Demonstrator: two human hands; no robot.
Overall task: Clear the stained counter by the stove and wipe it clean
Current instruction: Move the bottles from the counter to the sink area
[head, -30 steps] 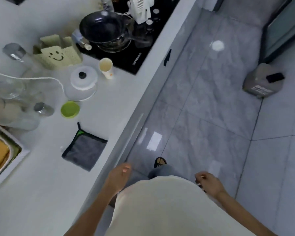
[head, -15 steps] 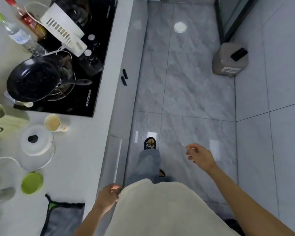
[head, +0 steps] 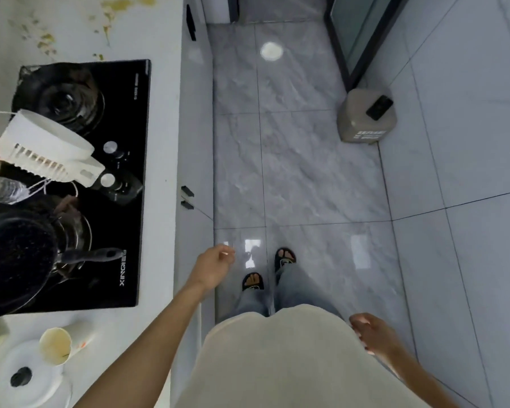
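Both my hands are empty. My left hand (head: 215, 265) hangs off the counter edge over the floor, fingers loosely curled on nothing, and my right hand (head: 374, 334) is low by my hip, half open, because I am standing alongside the stove (head: 124, 178) and have not reached for anything yet.

Yellow-brown stains (head: 46, 39) spatter the counter (head: 162, 39) beyond the stove's far end; I take that patch to be what needs wiping. It lies well ahead of me, with the whole stove between it and my hands.

No cloth shows in view, so I have nothing to wipe with here.

On the stove a black pan (head: 15, 260) sits on the near burner with its handle pointing toward the counter edge, easy to grab. A white appliance (head: 47, 148) lies tilted across the knobs, its cord trailing, which looks dumped rather than stored. Near me a paper cup (head: 55, 346) stands beside a white lid (head: 27, 375), both on the counter.

My guess is clearing comes first.
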